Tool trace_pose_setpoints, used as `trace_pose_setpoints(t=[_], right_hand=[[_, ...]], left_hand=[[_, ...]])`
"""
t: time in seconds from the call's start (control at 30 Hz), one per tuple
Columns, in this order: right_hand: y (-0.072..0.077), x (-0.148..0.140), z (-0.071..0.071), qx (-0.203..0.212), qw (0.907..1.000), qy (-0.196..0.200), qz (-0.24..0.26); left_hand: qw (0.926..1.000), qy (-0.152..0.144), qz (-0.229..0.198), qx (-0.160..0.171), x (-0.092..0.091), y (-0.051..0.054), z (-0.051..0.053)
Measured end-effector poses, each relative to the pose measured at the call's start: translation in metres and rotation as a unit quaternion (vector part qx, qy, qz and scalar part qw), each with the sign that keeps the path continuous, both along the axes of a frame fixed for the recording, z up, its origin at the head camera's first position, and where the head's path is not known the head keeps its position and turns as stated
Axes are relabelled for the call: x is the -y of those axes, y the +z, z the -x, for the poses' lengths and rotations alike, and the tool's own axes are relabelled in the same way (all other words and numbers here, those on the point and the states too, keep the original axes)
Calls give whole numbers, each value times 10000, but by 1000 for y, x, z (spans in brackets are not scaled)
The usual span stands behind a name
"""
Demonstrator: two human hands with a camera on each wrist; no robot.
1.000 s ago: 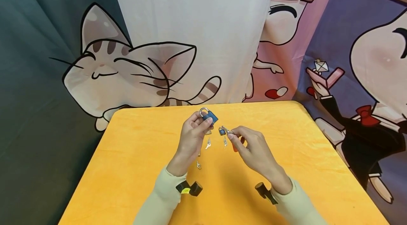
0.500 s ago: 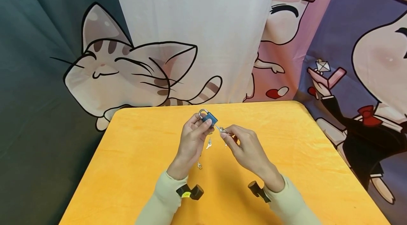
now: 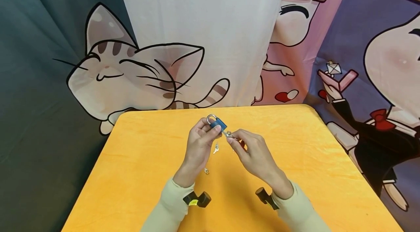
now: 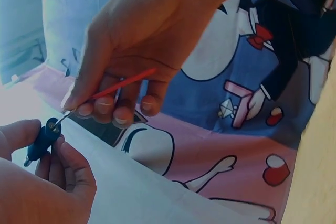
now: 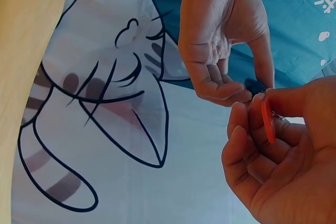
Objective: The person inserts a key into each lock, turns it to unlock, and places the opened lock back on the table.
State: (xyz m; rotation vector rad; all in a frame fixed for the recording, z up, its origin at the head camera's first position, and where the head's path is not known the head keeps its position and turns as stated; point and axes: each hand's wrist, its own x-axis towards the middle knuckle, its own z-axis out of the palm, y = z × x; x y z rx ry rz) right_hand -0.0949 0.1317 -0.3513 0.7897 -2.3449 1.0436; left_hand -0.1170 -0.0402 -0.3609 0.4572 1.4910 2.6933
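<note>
My left hand (image 3: 198,141) grips a blue padlock (image 3: 219,124) between thumb and fingers, its silver shackle pointing up and left. Pinched by my right hand (image 3: 256,152) is a small silver key (image 4: 63,116), joined to a narrow red tag (image 4: 126,84). In the left wrist view the key's tip is at the keyhole in the padlock's underside; how deep it sits I cannot tell. The right wrist view shows the red tag (image 5: 268,119) lying across my right fingers beside a metal ring, with the padlock (image 5: 255,86) mostly hidden by fingers.
On the yellow tabletop (image 3: 137,173) lie a small key (image 3: 216,148) below the left hand and another small metal piece, seemingly a key (image 3: 206,170), nearer me. Printed curtains (image 3: 203,17) hang behind the table. Each wrist carries a dark camera (image 3: 204,199).
My right hand has moved left, bringing the key from apart to the padlock's underside. It now covers the small blue padlock on the table. The left hand has stayed nearly still.
</note>
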Motion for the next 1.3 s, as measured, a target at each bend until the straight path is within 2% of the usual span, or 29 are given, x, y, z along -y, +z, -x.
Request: trace_pose_setpoints(t=[0.17, 0.5, 0.83, 1.1, 1.3], right_hand=[[0, 1, 0, -23, 10000, 10, 68], [-2, 1, 0, -73, 9998, 24, 175], [-4, 2, 0, -14, 9977, 211, 648], [-7, 4, -1, 521, 9903, 535, 1174], [-9, 4, -2, 1150, 9778, 820, 1548]], left_hand=[[9992, 122, 346, -143, -4, -2, -3], [9979, 150, 579, -252, -7, -2, -5], [9963, 145, 769, -367, -6, -2, -6], [9960, 249, 763, -392, -6, -2, -7], [9961, 281, 750, -381, -6, -2, -7]])
